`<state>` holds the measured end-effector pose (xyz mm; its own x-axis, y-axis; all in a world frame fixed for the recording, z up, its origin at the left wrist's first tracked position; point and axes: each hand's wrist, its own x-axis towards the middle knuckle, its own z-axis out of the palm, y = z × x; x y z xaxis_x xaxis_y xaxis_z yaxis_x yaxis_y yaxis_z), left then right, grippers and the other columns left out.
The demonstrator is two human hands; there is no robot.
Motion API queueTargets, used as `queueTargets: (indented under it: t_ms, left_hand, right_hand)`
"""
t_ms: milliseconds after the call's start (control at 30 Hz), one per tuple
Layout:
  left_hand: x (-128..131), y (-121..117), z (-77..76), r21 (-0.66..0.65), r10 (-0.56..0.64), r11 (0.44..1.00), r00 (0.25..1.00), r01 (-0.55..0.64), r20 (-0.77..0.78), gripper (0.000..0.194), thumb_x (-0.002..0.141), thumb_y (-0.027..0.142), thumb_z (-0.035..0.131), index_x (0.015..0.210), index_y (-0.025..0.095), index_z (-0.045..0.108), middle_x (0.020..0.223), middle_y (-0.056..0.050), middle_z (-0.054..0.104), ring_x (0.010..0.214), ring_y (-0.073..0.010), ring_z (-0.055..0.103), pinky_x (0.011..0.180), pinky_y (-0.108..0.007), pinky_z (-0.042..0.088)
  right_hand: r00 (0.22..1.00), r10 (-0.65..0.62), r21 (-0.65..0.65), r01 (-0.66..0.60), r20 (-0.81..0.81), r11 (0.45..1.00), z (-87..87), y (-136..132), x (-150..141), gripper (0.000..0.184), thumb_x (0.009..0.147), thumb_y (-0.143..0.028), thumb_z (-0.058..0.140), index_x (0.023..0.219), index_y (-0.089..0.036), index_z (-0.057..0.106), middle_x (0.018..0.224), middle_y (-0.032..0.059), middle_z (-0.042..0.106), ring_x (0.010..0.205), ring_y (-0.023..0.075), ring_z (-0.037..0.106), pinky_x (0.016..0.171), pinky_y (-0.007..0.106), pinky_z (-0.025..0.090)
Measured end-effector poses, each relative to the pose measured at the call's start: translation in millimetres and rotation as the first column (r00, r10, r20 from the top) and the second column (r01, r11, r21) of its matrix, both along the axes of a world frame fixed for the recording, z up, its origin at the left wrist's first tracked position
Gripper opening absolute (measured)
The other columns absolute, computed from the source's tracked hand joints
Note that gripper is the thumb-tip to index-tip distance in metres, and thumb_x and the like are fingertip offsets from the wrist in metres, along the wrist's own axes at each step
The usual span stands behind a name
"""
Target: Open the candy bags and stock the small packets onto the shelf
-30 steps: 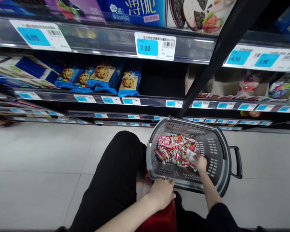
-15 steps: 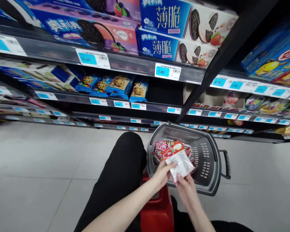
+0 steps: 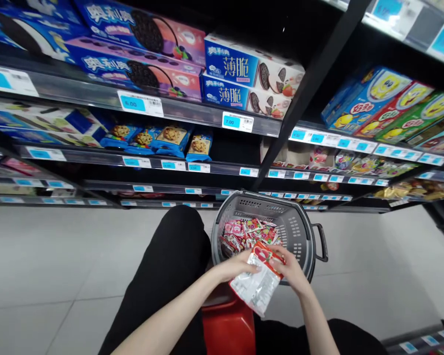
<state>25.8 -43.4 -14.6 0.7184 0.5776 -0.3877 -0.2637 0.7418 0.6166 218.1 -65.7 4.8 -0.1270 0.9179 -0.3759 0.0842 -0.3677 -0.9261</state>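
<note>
A red and silver-white snack packet (image 3: 257, 283) is held between both hands, over the near rim of a grey shopping basket (image 3: 298, 227). My left hand (image 3: 240, 266) grips its left side, thumb on the pale face. At its upper right, my right hand (image 3: 288, 268) pinches the red end. Inside the basket lies a heap of colourful small packets (image 3: 247, 231), mostly red and pink. What is printed on the held packet is too small to read.
Store shelves (image 3: 192, 108) with biscuit boxes (image 3: 148, 74) and blue cookie packs (image 3: 200, 145) stand ahead. The basket's handle (image 3: 321, 241) sticks out at right. A red stool-like object (image 3: 229, 325) sits between the black-clad legs (image 3: 163, 266) on a tiled floor (image 3: 29, 261).
The packet has come nearer to me, turned so its pale end points down. My right hand has shifted from its bottom edge up to the red end. The view has swung right.
</note>
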Motion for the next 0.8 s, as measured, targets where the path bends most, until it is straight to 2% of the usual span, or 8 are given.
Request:
queueTargets:
  t_ms: [67,133,200,300,367,567,667,800]
  left_hand:
    - [-1,4,-0.7,-0.038,0.12,0.992,0.993,-0.119,0.017,0.049,0.059,0.018,0.071,0.106,0.017,0.056,0.086,-0.004,0.065,0.073,-0.0143,0.06,0.066,-0.024,0.045]
    - [-2,10,1.1,-0.046,0.26,0.965,0.963,-0.257,0.068,0.056,0.065,0.022,0.067,0.118,0.023,0.049,0.092,-0.005,0.064,0.074,-0.0151,0.06,0.067,-0.025,0.046]
    - [-1,14,4.3,0.011,0.351,0.935,0.928,-0.355,0.126,0.071,0.064,0.02,0.068,0.128,0.028,0.038,0.103,-0.006,0.061,0.082,-0.0176,0.06,0.072,-0.028,0.046]
    - [0,17,6.0,0.169,0.451,0.871,0.887,-0.461,0.094,0.09,0.056,0.013,0.073,0.132,0.031,0.029,0.118,-0.007,0.055,0.096,-0.0215,0.056,0.081,-0.031,0.044]
    - [0,16,2.8,0.268,0.494,0.835,0.869,-0.48,0.016,0.085,0.055,0.014,0.074,0.13,0.028,0.036,0.124,-0.007,0.051,0.103,-0.0228,0.052,0.085,-0.031,0.042]
    - [-5,14,-12.4,0.317,0.307,0.915,0.94,-0.249,-0.147,0.06,0.052,0.018,0.075,0.11,0.015,0.06,0.105,-0.01,0.063,0.089,-0.023,0.058,0.071,-0.029,0.046]
    - [-5,15,-11.9,0.391,0.355,0.884,0.911,-0.255,-0.209,0.052,0.053,0.018,0.074,0.103,0.015,0.064,0.1,-0.008,0.065,0.089,-0.022,0.058,0.076,-0.029,0.046]
    - [-5,17,-8.7,0.487,0.413,0.84,0.863,-0.238,-0.291,0.04,0.055,0.021,0.073,0.094,0.015,0.068,0.099,-0.008,0.067,0.092,-0.0227,0.059,0.081,-0.03,0.044]
  right_hand:
    - [0.985,-0.171,0.065,0.169,0.026,0.983,-6.1,-1,-1,0.037,0.067,-0.035,0.066,0.1,-0.019,0.06,0.088,0.0061,0.067,0.077,0.0217,0.062,0.067,0.032,0.05]
    - [0.929,-0.37,0.132,0.366,0.01,0.921,-10.4,-2,0,0.038,0.069,-0.037,0.064,0.102,-0.019,0.058,0.089,0.0071,0.067,0.075,0.0213,0.062,0.066,0.033,0.05]
    - [0.909,-0.416,0.172,0.412,-0.014,0.895,-11.7,-4,0,0.038,0.068,-0.036,0.065,0.103,-0.019,0.059,0.09,0.007,0.067,0.075,0.0208,0.063,0.065,0.032,0.051]
    - [0.944,-0.331,0.181,0.328,-0.018,0.927,-10.7,-8,-4,0.038,0.065,-0.033,0.068,0.1,-0.018,0.062,0.091,0.0078,0.068,0.076,0.0214,0.063,0.066,0.033,0.052]
    - [0.949,-0.316,0.199,0.307,0.013,0.931,-10.9,-10,-7,0.036,0.067,-0.033,0.066,0.099,-0.017,0.063,0.093,0.0092,0.068,0.077,0.0221,0.064,0.068,0.034,0.052]
    - [0.919,-0.225,0.326,0.115,0.323,0.938,-7.4,-10,8,0.032,0.07,-0.032,0.064,0.099,-0.019,0.066,0.087,0.0072,0.07,0.071,0.0199,0.064,0.067,0.031,0.053]
    - [0.926,-0.159,0.374,0.021,0.342,0.927,-0.2,-8,13,0.034,0.071,-0.03,0.063,0.104,-0.02,0.064,0.097,0.0073,0.067,0.081,0.0201,0.063,0.068,0.029,0.053]
    - [0.889,-0.18,0.475,-0.047,0.421,0.879,5.4,-8,9,0.025,0.075,-0.029,0.059,0.098,-0.021,0.067,0.085,0.0058,0.066,0.074,0.0171,0.062,0.064,0.027,0.051]
